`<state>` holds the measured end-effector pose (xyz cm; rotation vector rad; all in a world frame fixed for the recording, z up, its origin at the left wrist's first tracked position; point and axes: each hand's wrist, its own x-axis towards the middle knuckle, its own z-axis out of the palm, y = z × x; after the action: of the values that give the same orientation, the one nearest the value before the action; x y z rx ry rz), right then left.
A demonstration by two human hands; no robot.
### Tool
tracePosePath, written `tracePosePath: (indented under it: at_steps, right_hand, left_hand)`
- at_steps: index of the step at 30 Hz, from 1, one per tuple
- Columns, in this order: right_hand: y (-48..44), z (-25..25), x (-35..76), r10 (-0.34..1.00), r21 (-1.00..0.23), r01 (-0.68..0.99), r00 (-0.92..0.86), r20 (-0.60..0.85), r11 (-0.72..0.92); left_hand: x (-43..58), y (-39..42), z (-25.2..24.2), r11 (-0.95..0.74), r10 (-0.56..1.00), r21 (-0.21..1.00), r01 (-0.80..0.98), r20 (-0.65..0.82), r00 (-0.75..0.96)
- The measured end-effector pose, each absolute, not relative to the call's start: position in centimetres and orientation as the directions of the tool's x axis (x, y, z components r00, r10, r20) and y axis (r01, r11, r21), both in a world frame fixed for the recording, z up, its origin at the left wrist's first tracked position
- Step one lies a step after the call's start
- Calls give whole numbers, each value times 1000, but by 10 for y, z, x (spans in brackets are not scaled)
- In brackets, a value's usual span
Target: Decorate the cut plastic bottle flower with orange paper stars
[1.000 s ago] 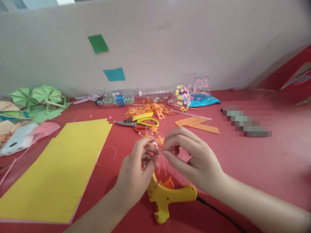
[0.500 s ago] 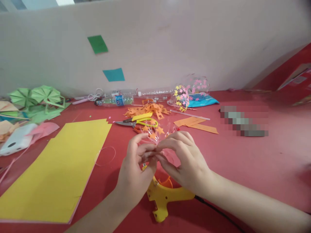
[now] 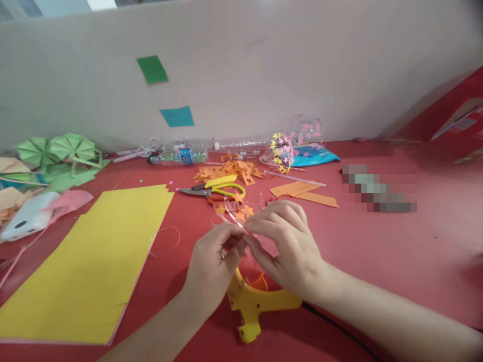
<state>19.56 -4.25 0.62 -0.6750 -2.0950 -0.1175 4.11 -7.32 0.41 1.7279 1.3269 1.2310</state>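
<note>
My left hand point(image 3: 211, 266) and my right hand point(image 3: 285, 244) meet fingertip to fingertip over the red table point(image 3: 396, 251). Both pinch a small clear plastic piece point(image 3: 236, 213) that carries orange paper stars. The piece sticks up just beyond my fingers. A yellow glue gun point(image 3: 254, 304) lies on the table right under my hands, its black cord running off to the right. Yellow-handled scissors point(image 3: 217, 189) lie a little beyond the plastic piece.
A large yellow sheet point(image 3: 94, 261) covers the left. Orange scraps point(image 3: 230, 172) and orange strips point(image 3: 304, 193) lie past the scissors. By the wall lie a plastic bottle point(image 3: 181, 156), a star-covered clear shape point(image 3: 294, 143) and green folded paper point(image 3: 56, 153).
My hands have drawn a little closer together and turned the plastic piece between the fingertips. The rest of the table looks the same.
</note>
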Motion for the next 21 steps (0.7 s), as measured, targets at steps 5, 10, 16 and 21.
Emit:
tracePosePath:
  at_steps: [5,10,16,21]
  right_hand:
    - [-43,6,195,457,-222,494,-428,779,841]
    - [-46,6,192,543,-359,450,-398,739,818]
    - [-48,4,192,530,-381,399,-390,753,834]
    - [-47,7,193,572,-365,503,-355,740,784]
  left_hand:
    - [41,-73,3,-301,950,872,385,311,37]
    - [39,-73,-1,-297,949,871,391,314,20]
    - [41,-74,4,-263,963,890,373,268,38]
    - [42,-75,4,-237,969,907,348,246,19]
